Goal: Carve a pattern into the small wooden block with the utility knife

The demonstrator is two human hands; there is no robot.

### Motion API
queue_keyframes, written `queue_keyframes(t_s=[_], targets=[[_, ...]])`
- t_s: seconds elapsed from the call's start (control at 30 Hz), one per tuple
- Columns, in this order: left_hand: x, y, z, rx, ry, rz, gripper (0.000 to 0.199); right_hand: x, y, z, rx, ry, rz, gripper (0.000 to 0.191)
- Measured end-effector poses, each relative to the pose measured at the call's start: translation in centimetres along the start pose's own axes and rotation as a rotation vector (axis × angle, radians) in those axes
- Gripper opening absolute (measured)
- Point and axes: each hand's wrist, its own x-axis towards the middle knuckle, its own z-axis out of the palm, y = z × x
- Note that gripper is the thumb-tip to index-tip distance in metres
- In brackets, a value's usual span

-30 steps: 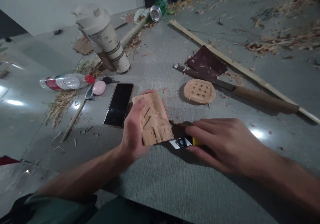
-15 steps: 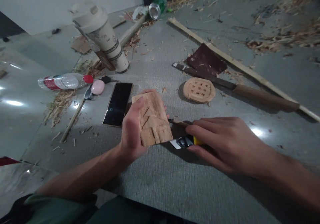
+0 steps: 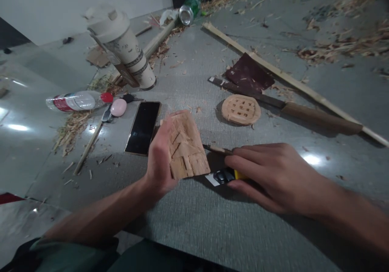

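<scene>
Found carved wooden block (image 3: 187,150) grasped in left hand (image 3: 159,154), with thumb along the left edge and most fingers hidden behind. Recorded long axis as running away from the body, far end tilted slightly leftward, carved face toward the camera. Located block directly left of right hand (image 3: 270,173), with yellow-and-black cutter (image 3: 225,176) aimed sideways at the near right corner; judged this side-on alignment to be the governing relation. Could not tell touching from apart at that corner. Rated left hand nearer, being in contact. Noted right fingers curled around the cutter's yellow end (cannot tell of any hold on thin tool (image 3: 219,149) just beyond). Checked for markings: sighted red-and-white label (image 3: 63,103) on plastic bottle (image 3: 83,100), too blurred to read; sighted dark print and bands on pale tumbler (image 3: 121,47), likewise illegible. Could read no brand on green can (image 3: 191,8) or dark-screened phone (image 3: 142,128).
</scene>
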Motion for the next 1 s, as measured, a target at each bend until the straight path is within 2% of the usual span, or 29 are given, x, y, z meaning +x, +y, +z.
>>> queue_keyframes(t_s=[1.0], targets=[[0.02, 0.08, -0.09, 0.011, -0.032, 0.0, 0.042, 0.1, -0.15, -0.04, -0.003, 0.031, 0.01, 0.029]])
